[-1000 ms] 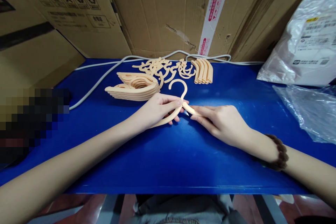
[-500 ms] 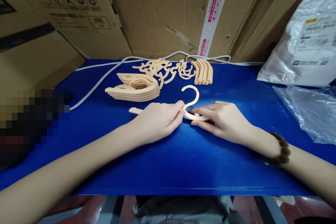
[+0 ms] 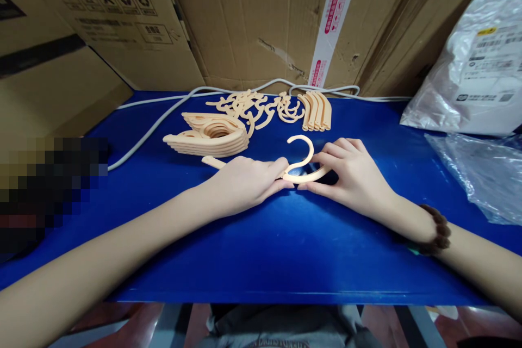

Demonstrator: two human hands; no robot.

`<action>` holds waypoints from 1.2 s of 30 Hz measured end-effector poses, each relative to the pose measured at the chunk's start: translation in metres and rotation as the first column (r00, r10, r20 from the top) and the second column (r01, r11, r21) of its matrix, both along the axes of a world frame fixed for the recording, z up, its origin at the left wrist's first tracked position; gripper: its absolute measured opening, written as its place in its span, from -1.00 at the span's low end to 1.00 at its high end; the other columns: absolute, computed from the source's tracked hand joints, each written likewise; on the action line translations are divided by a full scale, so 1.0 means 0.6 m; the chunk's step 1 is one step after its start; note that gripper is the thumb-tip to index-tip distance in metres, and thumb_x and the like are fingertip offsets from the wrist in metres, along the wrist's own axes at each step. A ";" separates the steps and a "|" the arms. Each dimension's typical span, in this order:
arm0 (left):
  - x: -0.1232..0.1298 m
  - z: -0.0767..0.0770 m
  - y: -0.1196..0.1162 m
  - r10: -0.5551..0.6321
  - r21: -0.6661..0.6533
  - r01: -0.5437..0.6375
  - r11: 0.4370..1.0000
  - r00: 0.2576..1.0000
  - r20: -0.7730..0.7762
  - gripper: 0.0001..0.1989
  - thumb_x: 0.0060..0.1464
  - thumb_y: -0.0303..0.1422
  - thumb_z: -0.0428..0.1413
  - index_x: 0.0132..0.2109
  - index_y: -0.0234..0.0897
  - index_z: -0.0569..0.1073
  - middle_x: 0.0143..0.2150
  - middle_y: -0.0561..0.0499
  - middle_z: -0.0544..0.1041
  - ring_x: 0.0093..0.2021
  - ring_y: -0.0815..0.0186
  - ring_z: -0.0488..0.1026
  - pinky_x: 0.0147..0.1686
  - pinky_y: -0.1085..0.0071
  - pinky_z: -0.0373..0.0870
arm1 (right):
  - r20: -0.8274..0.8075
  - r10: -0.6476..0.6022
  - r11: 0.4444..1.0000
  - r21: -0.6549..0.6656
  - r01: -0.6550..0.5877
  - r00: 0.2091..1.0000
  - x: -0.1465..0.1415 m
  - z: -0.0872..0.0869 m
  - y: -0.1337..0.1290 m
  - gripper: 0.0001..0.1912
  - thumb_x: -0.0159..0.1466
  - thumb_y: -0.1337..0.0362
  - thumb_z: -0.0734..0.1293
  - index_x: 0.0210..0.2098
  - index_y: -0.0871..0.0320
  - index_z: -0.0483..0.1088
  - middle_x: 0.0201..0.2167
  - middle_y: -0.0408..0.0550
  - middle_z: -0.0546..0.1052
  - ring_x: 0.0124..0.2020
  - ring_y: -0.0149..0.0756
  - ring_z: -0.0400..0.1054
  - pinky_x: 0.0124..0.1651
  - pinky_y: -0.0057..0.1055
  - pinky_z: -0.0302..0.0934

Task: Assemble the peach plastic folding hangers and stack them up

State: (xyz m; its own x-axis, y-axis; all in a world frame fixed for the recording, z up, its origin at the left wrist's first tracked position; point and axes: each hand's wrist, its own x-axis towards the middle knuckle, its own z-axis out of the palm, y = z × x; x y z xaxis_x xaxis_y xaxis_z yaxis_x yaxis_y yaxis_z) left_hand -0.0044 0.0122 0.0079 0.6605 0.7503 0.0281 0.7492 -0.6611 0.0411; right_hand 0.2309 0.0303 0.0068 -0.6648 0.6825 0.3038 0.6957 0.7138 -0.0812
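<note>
Between my hands is a cream plastic hanger [image 3: 304, 176], its curved hook pointing up and away from me. My left hand [image 3: 253, 179] is closed around its left part near the base of the hook, and one arm end sticks out behind the knuckles. My right hand [image 3: 346, 168] grips the curved right part between thumb and fingers. Behind my left hand lies a stack of cream hanger parts [image 3: 207, 147]. Farther back are a loose pile of hooks [image 3: 240, 103] and a row of curved arm pieces [image 3: 317, 111].
Cardboard boxes [image 3: 253, 22] stand behind the blue table [image 3: 261, 261]. A white cable [image 3: 163, 114] runs along the back and down the left. At right are a white plastic parcel [image 3: 473, 70] and a clear bag [image 3: 481, 174]. A pixelated dark area covers the left edge.
My right hand has shifted slightly right along the hanger, its fingers more arched. The hook has moved a little to the right. My left hand keeps its grip, with its thumb shifted right.
</note>
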 end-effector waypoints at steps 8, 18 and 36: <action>0.001 0.002 -0.001 -0.034 0.030 0.036 0.999 0.999 -0.043 -0.68 0.36 -0.11 -0.11 -0.21 -0.27 0.31 -0.45 0.03 0.52 -0.49 0.24 0.50 -0.57 0.45 0.02 | -0.172 0.005 1.000 -0.028 -0.010 0.985 0.002 -0.005 -0.001 -0.12 0.20 -0.17 0.35 0.32 0.17 0.04 -0.01 0.14 0.46 -0.03 0.00 0.33 -0.01 -0.11 0.15; -0.001 -0.001 -0.007 -0.109 0.042 0.110 0.993 0.994 -0.017 -0.69 0.37 -0.12 -0.12 -0.20 -0.26 0.31 -0.42 0.02 0.53 -0.48 0.17 0.52 -0.58 0.41 0.01 | -0.265 0.084 0.991 -0.078 -0.108 0.961 0.001 -0.002 -0.001 -0.08 0.16 -0.03 0.45 0.35 0.07 -0.02 0.18 0.14 0.34 0.16 0.04 0.22 0.16 0.00 0.08; 0.007 0.006 -0.013 -0.039 -0.009 0.039 0.999 0.999 0.028 -0.72 0.38 -0.17 -0.13 -0.17 -0.26 0.31 -0.37 0.02 0.56 -0.44 0.23 0.53 -0.56 0.43 0.10 | -0.038 0.242 0.966 0.103 -0.238 0.969 -0.004 0.021 -0.038 -0.73 0.42 0.25 0.17 -0.07 0.14 0.47 -0.24 -0.05 0.63 -0.36 -0.32 0.48 -0.33 -0.36 0.24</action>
State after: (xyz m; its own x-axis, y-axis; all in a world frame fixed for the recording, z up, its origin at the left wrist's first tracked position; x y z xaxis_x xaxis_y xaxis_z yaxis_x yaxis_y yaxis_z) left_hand -0.0005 0.0046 0.0113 0.6881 0.7245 0.0397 0.7215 -0.6890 0.0685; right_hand 0.2286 0.0075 0.0197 -0.7879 0.4704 0.3974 0.4998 0.8655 -0.0336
